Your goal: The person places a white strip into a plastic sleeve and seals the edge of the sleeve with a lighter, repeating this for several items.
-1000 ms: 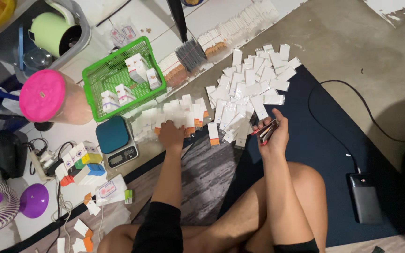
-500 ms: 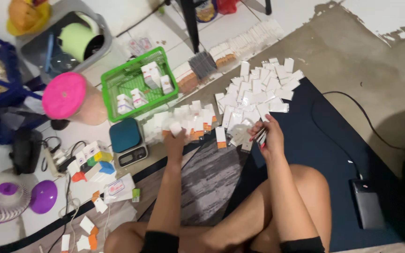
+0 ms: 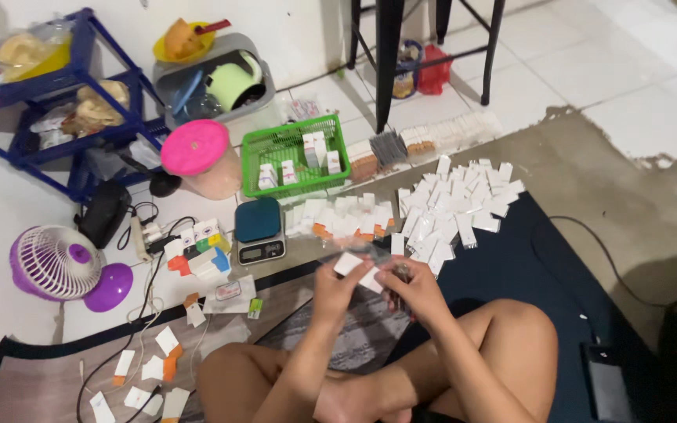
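Head view: both hands [image 3: 378,286] pinch a small white box [image 3: 352,265] above bare mat [image 3: 511,266].

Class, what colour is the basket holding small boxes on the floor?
Green; the basket shows best in the head view.

Both hands — left hand [image 3: 337,283], right hand [image 3: 417,288] — grip a small white box [image 3: 358,272].

Home floor used as a small packing area. Tiled floor [image 3: 636,70] with dark mat [image 3: 526,266]; purple fan [image 3: 60,262], blue shelf rack [image 3: 56,86], green basket [image 3: 295,153], digital scale [image 3: 260,231]. Many small white boxes [image 3: 456,207] laid out in rows.
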